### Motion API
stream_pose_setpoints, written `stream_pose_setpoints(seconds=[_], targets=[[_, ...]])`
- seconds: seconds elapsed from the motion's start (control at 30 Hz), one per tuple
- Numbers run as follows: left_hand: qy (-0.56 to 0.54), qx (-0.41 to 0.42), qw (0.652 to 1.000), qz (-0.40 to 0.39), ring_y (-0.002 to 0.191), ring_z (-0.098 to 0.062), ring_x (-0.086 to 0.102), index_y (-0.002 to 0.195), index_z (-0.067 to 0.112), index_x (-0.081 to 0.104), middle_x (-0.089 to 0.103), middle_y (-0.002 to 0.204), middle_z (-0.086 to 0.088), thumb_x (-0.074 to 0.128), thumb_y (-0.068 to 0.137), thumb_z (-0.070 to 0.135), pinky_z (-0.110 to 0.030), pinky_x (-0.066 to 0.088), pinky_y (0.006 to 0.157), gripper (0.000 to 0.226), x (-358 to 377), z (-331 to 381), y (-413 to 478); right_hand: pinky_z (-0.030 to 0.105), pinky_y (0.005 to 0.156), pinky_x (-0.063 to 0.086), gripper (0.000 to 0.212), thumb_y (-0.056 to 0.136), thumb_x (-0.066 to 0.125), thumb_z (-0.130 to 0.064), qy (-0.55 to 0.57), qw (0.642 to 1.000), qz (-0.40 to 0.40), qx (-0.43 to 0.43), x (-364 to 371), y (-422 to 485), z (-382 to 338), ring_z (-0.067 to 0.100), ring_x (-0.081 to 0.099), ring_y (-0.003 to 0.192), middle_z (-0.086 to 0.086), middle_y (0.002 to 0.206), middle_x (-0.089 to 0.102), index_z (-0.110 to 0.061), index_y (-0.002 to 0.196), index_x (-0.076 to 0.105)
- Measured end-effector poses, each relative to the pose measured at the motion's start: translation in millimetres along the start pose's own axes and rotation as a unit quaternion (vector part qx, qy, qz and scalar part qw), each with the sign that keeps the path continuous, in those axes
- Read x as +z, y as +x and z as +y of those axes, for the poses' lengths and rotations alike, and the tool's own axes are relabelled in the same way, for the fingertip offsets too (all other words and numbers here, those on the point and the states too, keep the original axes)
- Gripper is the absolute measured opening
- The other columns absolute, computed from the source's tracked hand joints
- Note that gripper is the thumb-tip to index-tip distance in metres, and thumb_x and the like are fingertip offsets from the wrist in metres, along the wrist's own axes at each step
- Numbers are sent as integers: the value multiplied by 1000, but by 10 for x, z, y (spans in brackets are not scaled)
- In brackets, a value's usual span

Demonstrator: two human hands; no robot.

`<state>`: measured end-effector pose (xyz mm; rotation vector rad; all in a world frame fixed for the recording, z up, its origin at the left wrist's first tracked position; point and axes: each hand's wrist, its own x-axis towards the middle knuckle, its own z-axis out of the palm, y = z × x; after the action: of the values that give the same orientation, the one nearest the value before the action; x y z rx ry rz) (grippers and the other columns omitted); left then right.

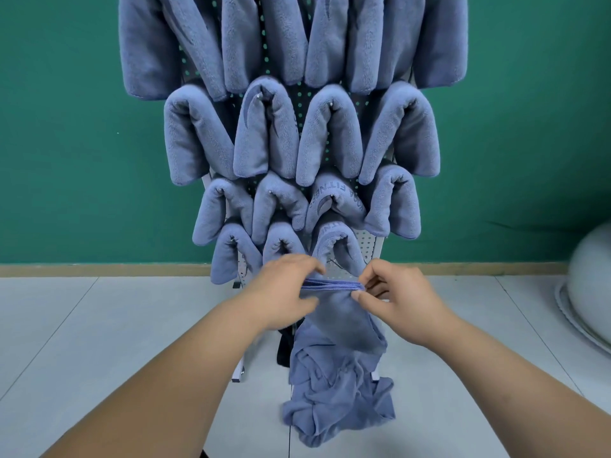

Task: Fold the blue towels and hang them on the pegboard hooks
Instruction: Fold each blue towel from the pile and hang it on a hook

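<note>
A blue towel (pixel 340 365) hangs from both my hands, its lower part bunched and crumpled near the floor. My left hand (pixel 281 289) pinches the left end of its gathered top edge, and my right hand (pixel 396 295) pinches the right end. The layered edge stretches level between them, just below the bottom row of the white pegboard (pixel 365 246). Several folded blue towels (pixel 264 133) hang over hooks in rows on the board. A bare patch of board shows at the lower right, beside the last hung towel (pixel 334 246).
The pegboard stands on a white frame (pixel 238 371) on a pale tiled floor (pixel 99 342), against a green wall (pixel 66 127) with a wooden skirting. A white rounded object (pixel 591 282) sits on the floor at the far right.
</note>
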<state>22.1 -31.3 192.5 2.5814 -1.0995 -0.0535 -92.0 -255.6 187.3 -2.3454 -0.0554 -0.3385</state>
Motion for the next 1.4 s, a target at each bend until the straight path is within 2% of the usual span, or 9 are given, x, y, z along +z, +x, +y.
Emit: stream_pose_setpoints(seconds=[0.13, 0.23, 0.37, 0.57, 0.7, 0.8, 1.0, 1.17, 1.4], targets=[[-175, 44, 983, -18, 105, 1, 65, 119, 42, 65, 71, 111, 22, 76, 91, 47, -32, 54, 94, 30, 94, 188, -1, 30, 69, 59, 15, 89, 82, -22, 17, 1000, 12, 2, 49, -2, -53, 9, 71, 71, -12, 80, 74, -28, 87, 68], [-167, 36, 985, 18, 93, -3, 67, 111, 39, 70, 74, 96, 18, 70, 96, 44, -39, 57, 85, 16, 133, 217, 42, 25, 67, 55, 14, 89, 82, -22, 40, 999, 27, 25, 54, 14, -70, 9, 68, 66, -11, 80, 73, -29, 87, 70], [-130, 74, 986, 71, 100, -6, 66, 116, 34, 70, 71, 106, 17, 55, 101, 47, -37, 54, 89, 25, 90, 249, 53, 31, 70, 54, 17, 91, 79, -20, 117, 990, -35, 70, 0, 14, -84, 14, 61, 65, -3, 83, 76, -26, 100, 66], [-1, 176, 980, 92, 107, -13, 59, 123, 34, 68, 64, 108, 13, 46, 107, 45, -37, 48, 91, 29, -21, 354, 34, 36, 79, 61, 27, 81, 84, -31, 9, 988, -136, 67, 28, -33, -11, 10, 74, 81, -9, 88, 77, -37, 102, 66], [-31, 182, 976, 111, 103, -12, 56, 122, 32, 69, 64, 106, 15, 51, 108, 40, -39, 47, 93, 25, -94, 326, 30, 33, 79, 60, 18, 81, 81, -31, -44, 983, -159, 74, 11, -13, 65, 7, 71, 79, -10, 86, 76, -33, 96, 70], [-134, 145, 970, 145, 107, -7, 61, 122, 28, 72, 67, 110, 17, 58, 107, 32, -36, 49, 98, 20, -176, 234, 14, 39, 76, 60, 20, 74, 70, -40, -146, 973, -155, 85, -8, 6, 228, 10, 68, 77, -13, 82, 72, -27, 89, 67], [-283, 58, 936, 199, 113, -5, 67, 117, 26, 74, 74, 113, 19, 65, 104, 20, -23, 50, 99, 17, -357, 78, -14, 36, 67, 57, 7, 74, 62, -30, -275, 937, -155, 149, -106, 24, 408, 22, 61, 81, -7, 81, 68, -29, 76, 56], [-313, -12, 920, 235, 103, -5, 69, 117, 23, 76, 76, 107, 17, 65, 104, 19, -18, 50, 93, 17, -403, -92, -15, 35, 70, 59, 13, 73, 69, -26, -249, 937, -179, 171, -204, 27, 444, 17, 65, 79, -9, 78, 72, -29, 85, 69], [-375, -159, 877, 256, 87, -14, 67, 106, 30, 72, 76, 95, 4, 63, 104, 33, -37, 54, 80, 9, -338, -270, 29, 36, 68, 60, 3, 76, 74, -27, -141, 963, -109, 200, -440, 30, 507, 16, 70, 69, -14, 70, 74, -25, 76, 71]])
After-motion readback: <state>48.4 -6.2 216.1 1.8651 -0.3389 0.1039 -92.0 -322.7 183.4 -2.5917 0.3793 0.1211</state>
